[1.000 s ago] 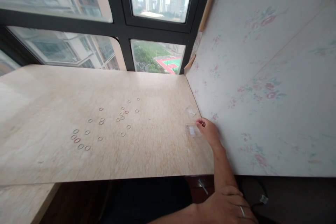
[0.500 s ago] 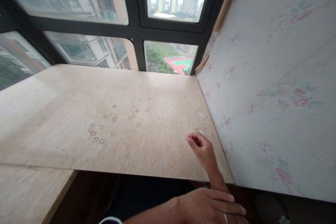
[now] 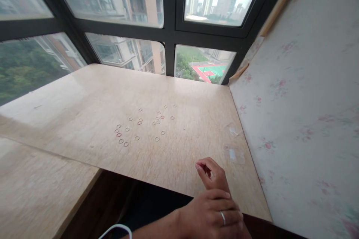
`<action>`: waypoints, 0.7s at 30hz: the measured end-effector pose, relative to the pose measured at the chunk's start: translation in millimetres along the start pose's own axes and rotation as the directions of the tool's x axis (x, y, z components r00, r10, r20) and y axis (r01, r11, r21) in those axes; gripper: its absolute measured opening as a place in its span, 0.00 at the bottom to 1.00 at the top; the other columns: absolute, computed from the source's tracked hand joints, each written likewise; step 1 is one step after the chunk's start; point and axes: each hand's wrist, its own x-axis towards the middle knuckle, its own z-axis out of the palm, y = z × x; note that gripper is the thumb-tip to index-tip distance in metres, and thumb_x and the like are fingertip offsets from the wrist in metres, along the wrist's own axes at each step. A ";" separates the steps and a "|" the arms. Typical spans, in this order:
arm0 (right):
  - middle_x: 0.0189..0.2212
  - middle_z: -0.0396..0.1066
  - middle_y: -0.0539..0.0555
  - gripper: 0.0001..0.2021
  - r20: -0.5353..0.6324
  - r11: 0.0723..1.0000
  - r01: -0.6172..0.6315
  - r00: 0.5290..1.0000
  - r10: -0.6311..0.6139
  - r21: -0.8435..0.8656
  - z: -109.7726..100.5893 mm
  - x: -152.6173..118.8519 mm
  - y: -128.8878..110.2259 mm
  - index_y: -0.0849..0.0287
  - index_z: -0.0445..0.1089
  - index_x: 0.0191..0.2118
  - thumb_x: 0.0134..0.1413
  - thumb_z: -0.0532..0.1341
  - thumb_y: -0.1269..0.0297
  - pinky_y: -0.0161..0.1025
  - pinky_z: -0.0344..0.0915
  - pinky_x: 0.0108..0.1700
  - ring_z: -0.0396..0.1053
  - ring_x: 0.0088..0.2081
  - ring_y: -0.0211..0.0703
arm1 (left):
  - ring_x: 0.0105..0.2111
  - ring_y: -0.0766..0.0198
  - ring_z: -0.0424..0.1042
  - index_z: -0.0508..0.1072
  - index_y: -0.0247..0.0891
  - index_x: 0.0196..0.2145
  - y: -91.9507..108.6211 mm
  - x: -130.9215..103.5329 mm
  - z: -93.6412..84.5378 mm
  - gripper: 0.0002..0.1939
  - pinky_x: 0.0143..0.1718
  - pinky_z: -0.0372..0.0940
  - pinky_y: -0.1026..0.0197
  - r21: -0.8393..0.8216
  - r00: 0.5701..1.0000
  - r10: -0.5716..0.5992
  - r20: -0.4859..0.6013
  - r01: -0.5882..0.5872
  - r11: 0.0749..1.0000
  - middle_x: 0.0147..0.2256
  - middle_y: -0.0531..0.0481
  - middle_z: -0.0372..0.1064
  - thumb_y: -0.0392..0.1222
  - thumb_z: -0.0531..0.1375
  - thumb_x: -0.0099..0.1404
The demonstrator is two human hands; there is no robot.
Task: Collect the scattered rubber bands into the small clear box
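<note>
My left hand, with a silver ring on one finger, reaches in from the bottom and lies across my right wrist, fingers curled over it. Above it, over the table's front right part, my right hand is closed, thumb and index fingertips together. Nothing shows between those fingers. To the left, several small thin hoops are scattered on the marbled tabletop. Most look grey, such as one hoop near the front. Two are reddish: one red hoop at the left and another red hoop farther right.
A clear plastic packet lies right of my right hand, with another clear wrapper behind it. A flowered wall bounds the right side. Dark-framed windows stand behind. A second surface adjoins at the lower left.
The view has shifted, so the tabletop things sit farther right. My left hand has slid up onto the right wrist and curled round it. My right hand has drawn back, uncovering the plastic packet.
</note>
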 end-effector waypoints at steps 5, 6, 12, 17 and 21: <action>0.30 0.72 0.54 0.10 -0.061 0.990 -0.143 0.988 0.143 0.009 -4.9 -11.8 27.7 0.58 0.71 0.34 0.59 0.56 0.58 0.37 0.66 0.32 0.69 0.31 0.43 | 0.46 0.65 0.71 0.74 0.41 0.41 -48.7 -19.4 -38.9 0.07 0.50 0.63 0.60 -0.001 0.913 -0.396 -0.099 0.398 0.918 0.44 0.49 0.74 0.39 0.58 0.66; 0.30 0.72 0.55 0.10 -0.078 0.987 -0.163 0.984 0.163 0.009 -6.2 -15.0 32.7 0.58 0.71 0.34 0.59 0.57 0.58 0.37 0.66 0.33 0.69 0.32 0.43 | 0.44 0.63 0.71 0.74 0.40 0.43 -63.7 -27.4 -49.0 0.09 0.47 0.65 0.58 0.022 0.839 -0.521 -0.159 0.530 0.848 0.44 0.47 0.74 0.42 0.59 0.65; 0.31 0.71 0.54 0.09 -0.080 0.992 -0.122 0.990 0.120 -0.017 -5.4 -23.3 43.9 0.57 0.71 0.34 0.60 0.57 0.60 0.36 0.65 0.33 0.69 0.32 0.42 | 0.32 0.62 0.71 0.75 0.37 0.43 -151.9 -82.1 -94.0 0.12 0.39 0.67 0.57 0.123 0.242 -0.962 -0.122 0.966 0.228 0.40 0.45 0.74 0.41 0.59 0.63; 0.29 0.69 0.52 0.08 -0.053 0.993 -0.109 0.993 0.107 -0.044 -2.1 -19.6 42.1 0.57 0.70 0.34 0.60 0.57 0.61 0.35 0.63 0.30 0.66 0.29 0.39 | 0.36 0.59 0.71 0.78 0.37 0.35 -182.5 -96.7 -101.8 0.11 0.40 0.63 0.59 0.265 0.216 -0.975 0.059 0.938 0.224 0.37 0.45 0.74 0.35 0.55 0.63; 0.30 0.69 0.52 0.08 -0.060 0.993 -0.118 0.992 0.115 -0.032 -2.7 -19.2 42.6 0.57 0.70 0.35 0.60 0.57 0.62 0.35 0.63 0.30 0.67 0.30 0.40 | 0.35 0.58 0.70 0.78 0.39 0.32 -186.5 -88.8 -101.6 0.10 0.34 0.61 0.60 0.369 0.243 -0.958 0.152 0.885 0.283 0.35 0.45 0.72 0.38 0.55 0.62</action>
